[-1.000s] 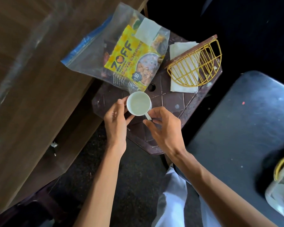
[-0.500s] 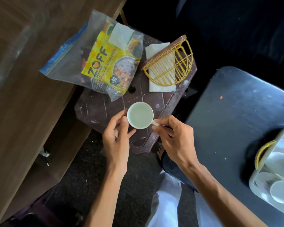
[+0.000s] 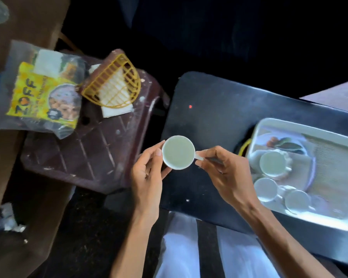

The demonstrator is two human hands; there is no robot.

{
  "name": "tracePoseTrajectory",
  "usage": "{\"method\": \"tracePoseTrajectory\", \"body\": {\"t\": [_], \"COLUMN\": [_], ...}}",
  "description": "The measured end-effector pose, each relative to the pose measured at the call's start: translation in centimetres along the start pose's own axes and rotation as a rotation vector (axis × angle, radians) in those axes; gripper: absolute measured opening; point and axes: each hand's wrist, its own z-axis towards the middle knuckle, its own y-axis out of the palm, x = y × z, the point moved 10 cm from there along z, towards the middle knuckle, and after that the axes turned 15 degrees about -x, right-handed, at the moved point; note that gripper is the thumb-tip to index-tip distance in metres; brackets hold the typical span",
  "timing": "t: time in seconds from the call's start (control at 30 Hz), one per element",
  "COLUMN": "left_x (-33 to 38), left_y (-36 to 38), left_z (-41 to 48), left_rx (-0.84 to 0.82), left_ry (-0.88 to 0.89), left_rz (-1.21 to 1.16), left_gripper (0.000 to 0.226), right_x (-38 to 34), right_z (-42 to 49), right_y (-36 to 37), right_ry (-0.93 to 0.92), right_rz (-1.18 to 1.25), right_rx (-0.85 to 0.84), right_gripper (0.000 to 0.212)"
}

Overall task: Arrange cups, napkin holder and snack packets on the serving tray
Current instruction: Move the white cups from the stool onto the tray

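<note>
So the black table [image 3: 219, 109] fills the right side, and the serving tray [image 3: 301, 128] sits on it with its right end chopped off by the frame edge. Well left of the tray is a scuffed brown stool [image 3: 100, 157]. The bagged snack packet [image 3: 42, 95] lies farthest from the tray, and the yellow napkin holder [image 3: 113, 85] lies on its white napkins [image 3: 117, 112] on the bag's tray-facing side. Between the stool and the tray, both hands hold the white cup [image 3: 178, 155] up over the table's left part. The left hand [image 3: 147, 177] has its thumb and fingers curled round the cup's wall, and the right hand [image 3: 227, 173] pinches the little handle between thumb and forefinger. Three cups [image 3: 272, 163] already sit bunched at the tray's left end. Imo the move is to keep the cup level, swing it over the tray rim and set it on a bare spot beside those three without clinking them, leaving room for the holder and snacks. It's hard to tell whether the cup has anything in it, or what the yellow loop [image 3: 243, 147] at the tray's left edge is. The smear mid-tray could be a plate or a reflection, since the whole tray is blurry.
</note>
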Motion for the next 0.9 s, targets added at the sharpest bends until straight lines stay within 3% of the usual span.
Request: {"method": "tracePoseTrajectory", "body": {"t": [0.23, 0.4, 0.7, 0.9], "left_x": [-0.9, -2.4, -7.3, -8.8], "left_y": [13.5, 22.4, 29.6, 30.4], "left_z": [-0.5, -1.1, -1.4, -1.9], "left_rx": [-0.115, -0.245, -0.269, -0.165], "left_ry": [-0.001, -0.007, -0.064, -0.063], "left_rz": [0.051, 0.066, 0.235, 0.377], "left_gripper": [0.022, 0.02, 0.014, 0.01], "right_x": [2.2, 5.4, 11.9, 14.9], "right_z": [-7.0, -11.6, -16.0, -16.7], "right_y": [-11.9, -19.6, -26.2, -26.8], "right_ry": [0.009, 0.075, 0.177, 0.184], "right_rz": [-0.043, -0.081, -0.122, -0.112], "right_rx": [0.225, 0.385, 0.412, 0.376], "right_gripper": [0.011, 0.02, 0.008, 0.011]}}
